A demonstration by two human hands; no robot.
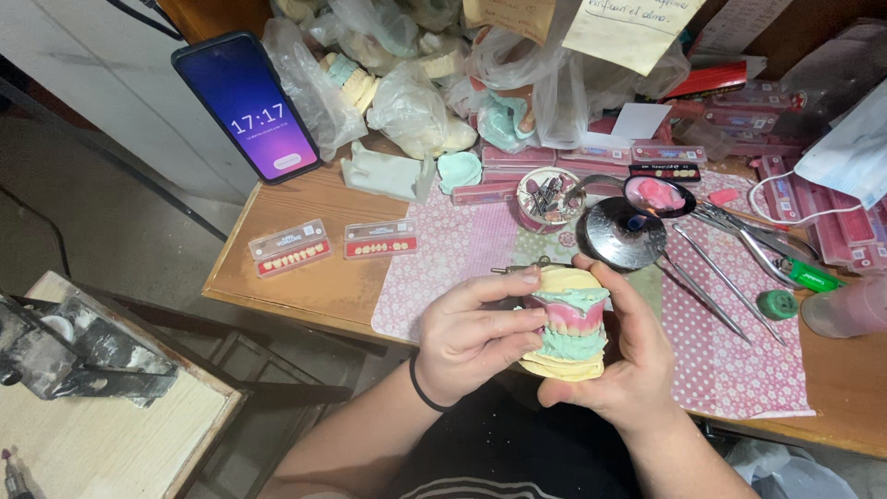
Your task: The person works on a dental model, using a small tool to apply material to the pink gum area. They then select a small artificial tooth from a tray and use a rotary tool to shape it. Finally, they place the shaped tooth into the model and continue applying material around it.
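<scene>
Both hands hold a dental model [570, 323] just in front of the near edge of the wooden worktop [305, 277]. The model is two pale yellow plaster casts closed one on the other, with mint-green bases and pink wax gums between them; a row of teeth shows in the pink band, though too small to count. The left hand [476, 337] has its grip closed on the model's left side, thumb on the upper cast and fingers curled against the middle and lower parts. The right hand [633, 356] cups the model's right side, its grip closed round it, with the thumb under the lower cast and a fingertip on top. A black band [423, 393] circles the left wrist. Beyond the model, on a pink patterned mat [739, 370], lie a round metal lid [624, 233], a small tin of burs [547, 197] and long metal instruments [716, 291]. Well to the model's left are two cards of artificial teeth [334, 245], and farther off a phone [245, 106] leans upright.
</scene>
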